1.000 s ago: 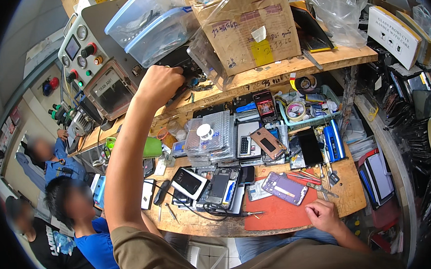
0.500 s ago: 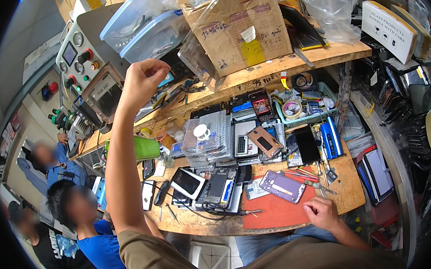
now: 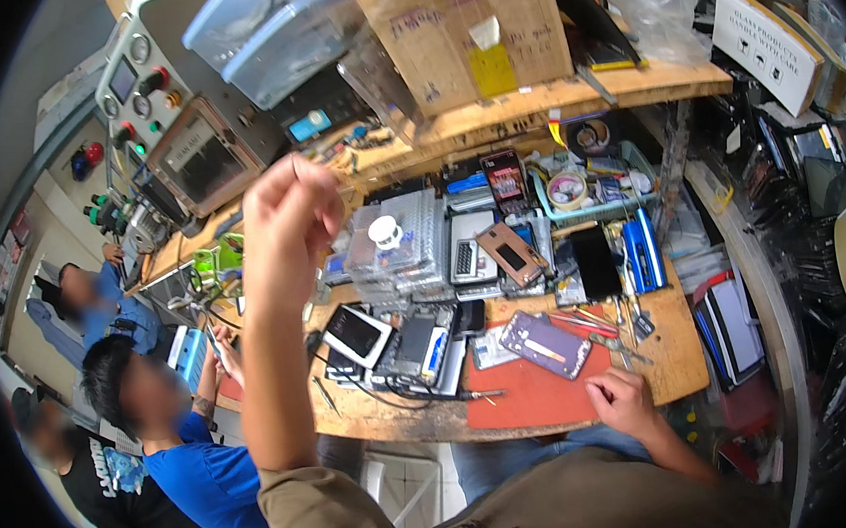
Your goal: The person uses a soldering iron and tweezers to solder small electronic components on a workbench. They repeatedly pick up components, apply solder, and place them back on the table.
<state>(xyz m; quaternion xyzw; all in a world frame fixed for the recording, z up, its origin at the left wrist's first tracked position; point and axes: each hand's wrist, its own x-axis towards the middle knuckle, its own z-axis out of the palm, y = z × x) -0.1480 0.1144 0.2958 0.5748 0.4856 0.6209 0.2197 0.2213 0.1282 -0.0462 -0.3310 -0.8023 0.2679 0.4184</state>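
My left hand (image 3: 292,214) is raised over the left part of the bench, its fingers curled together and blurred by motion. Whatever it may pinch is hidden. Loosely closed, my right hand (image 3: 624,402) rests at the right edge of the red mat (image 3: 526,411) with nothing visible in it. A purple phone housing (image 3: 546,345) lies on the mat just left of that hand. Tweezers and thin hand tools (image 3: 584,323) lie beyond the housing. A thin corded tool (image 3: 466,394) points its tip onto the mat's left part.
A white-framed device (image 3: 357,335) lies on stacked phone parts. Behind stand clear plastic trays (image 3: 394,266), a bronze phone back (image 3: 509,255) and a teal basket (image 3: 591,208). The upper shelf bears a cardboard box (image 3: 467,50). At left, a person in blue (image 3: 198,476) sits close to my arm.
My left hand has come down from the shelf area, nearer to me and slightly right. My right hand stays by the mat. The whole view has shifted slightly.
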